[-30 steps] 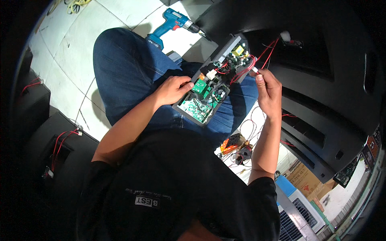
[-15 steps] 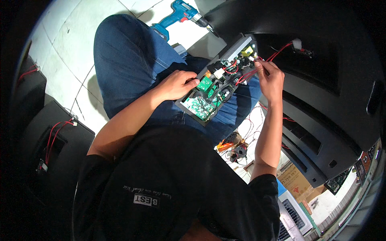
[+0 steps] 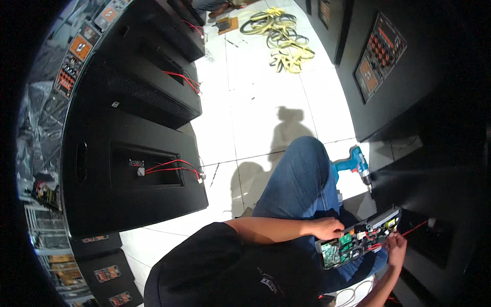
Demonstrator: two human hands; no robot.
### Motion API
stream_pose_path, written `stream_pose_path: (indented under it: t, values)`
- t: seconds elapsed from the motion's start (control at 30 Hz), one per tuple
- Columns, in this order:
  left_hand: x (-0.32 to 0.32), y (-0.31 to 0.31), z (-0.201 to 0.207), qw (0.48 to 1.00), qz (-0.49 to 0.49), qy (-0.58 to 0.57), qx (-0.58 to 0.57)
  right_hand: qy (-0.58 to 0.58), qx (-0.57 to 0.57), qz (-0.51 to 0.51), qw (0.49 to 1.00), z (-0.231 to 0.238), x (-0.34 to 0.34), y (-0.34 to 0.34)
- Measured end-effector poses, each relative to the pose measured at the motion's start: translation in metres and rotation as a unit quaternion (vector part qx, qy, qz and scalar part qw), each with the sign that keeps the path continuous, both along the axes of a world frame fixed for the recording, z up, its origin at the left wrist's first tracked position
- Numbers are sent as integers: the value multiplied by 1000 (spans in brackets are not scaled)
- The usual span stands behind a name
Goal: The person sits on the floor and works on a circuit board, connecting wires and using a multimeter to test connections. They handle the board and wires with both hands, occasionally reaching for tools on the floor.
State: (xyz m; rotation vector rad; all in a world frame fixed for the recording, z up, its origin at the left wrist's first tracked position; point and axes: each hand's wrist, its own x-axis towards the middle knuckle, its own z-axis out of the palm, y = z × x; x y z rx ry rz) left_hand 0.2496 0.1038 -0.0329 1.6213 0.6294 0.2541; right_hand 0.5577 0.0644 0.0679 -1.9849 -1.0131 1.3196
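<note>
An open amplifier module (image 3: pixel 331 254), a grey tray with green circuit boards and bundled wires, rests tilted across my lap. My left hand (image 3: pixel 327 228) is closed on its upper left edge, thumb over the rim. At the module's right end, my right hand (image 3: pixel 395 247) is pinched at the red wires where they meet the board. The fingertips cover whatever small part is between them. A red wire (image 3: pixel 415 228) runs from there to the opening of the black speaker cabinet (image 3: pixel 434 250) on the right.
A blue cordless drill (image 3: pixel 359 162) lies on the tiles beyond my knee. Black speaker cabinets (image 3: pixel 97 204) with red wires line the left; another cabinet (image 3: pixel 429 66) with a control panel stands at upper right. Yellow-and-black straps (image 3: pixel 279 38) lie far ahead. Someone's foot (image 3: pixel 221 9) shows at the top.
The view has swung to the left, so the module and my hands now appear at lower right. Both hands keep their places on the module and wires.
</note>
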Motion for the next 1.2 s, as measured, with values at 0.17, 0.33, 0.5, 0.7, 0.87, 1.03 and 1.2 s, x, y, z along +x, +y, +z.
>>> stream_pose_path:
  t: [0.17,0.33,0.5,0.7,0.87,1.03,1.2]
  values:
    - [-1,-5,7,999,32,-7,8,42,70,-25,996,-9,-3,-11]
    - [1,3,17,991,127,17,-42,-154,159,-105,970,0,-35,-35]
    - [9,7,31,987,64,68,-132,-408,294,15,864,-3,-48,-40]
    - [6,-8,-6,990,32,81,-114,-365,127,-195,902,11,37,-217]
    - [-1,5,-10,985,45,162,-36,-346,-307,-171,870,-47,30,-395]
    - [-8,9,-9,984,51,135,-106,-329,-443,-285,784,-125,-23,-504]
    - [-7,10,-1,987,47,123,-88,-319,-448,-502,667,-115,-52,-503]
